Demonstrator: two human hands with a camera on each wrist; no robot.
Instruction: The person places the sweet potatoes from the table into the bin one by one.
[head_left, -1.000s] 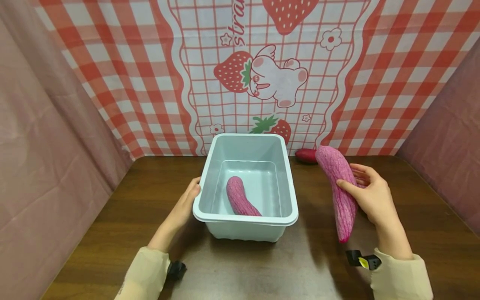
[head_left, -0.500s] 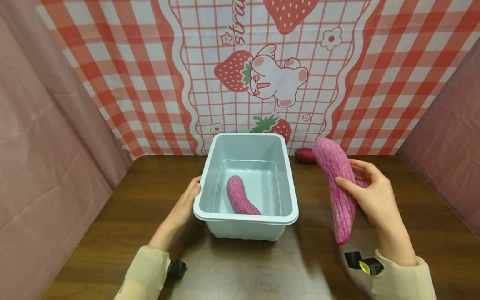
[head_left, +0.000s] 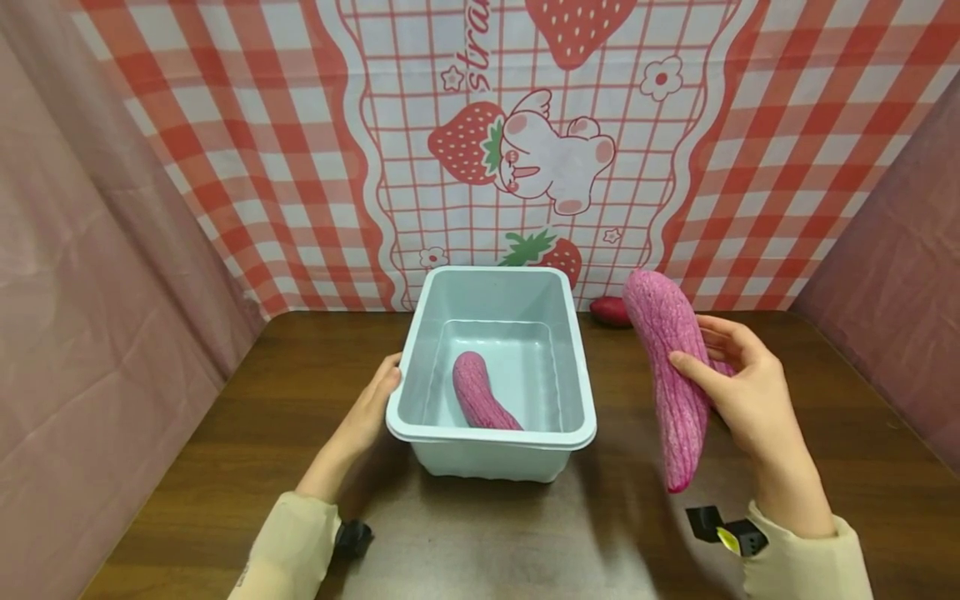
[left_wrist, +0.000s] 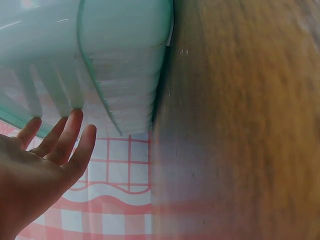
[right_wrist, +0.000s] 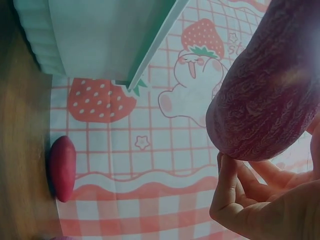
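Observation:
In the head view my right hand grips a long, curved, pink-purple streaked eggplant, thumb across the near side and fingers behind. It is held up on a slant to the right of a pale blue-green plastic bin. A second streaked eggplant lies inside the bin. My left hand is at the bin's left side; in the left wrist view its extended fingers reach to the outer wall. The right wrist view shows the held eggplant large, with the fingers under it.
A smooth dark red, tapered vegetable lies at the back of the brown wooden table, right of the bin. Part of another purple thing shows behind the right fingers. A checked strawberry-print cloth hangs behind the table.
My right hand has lifted the eggplant a little and shifted it slightly left, with its lower end swinging left. The left hand and the bin stay put.

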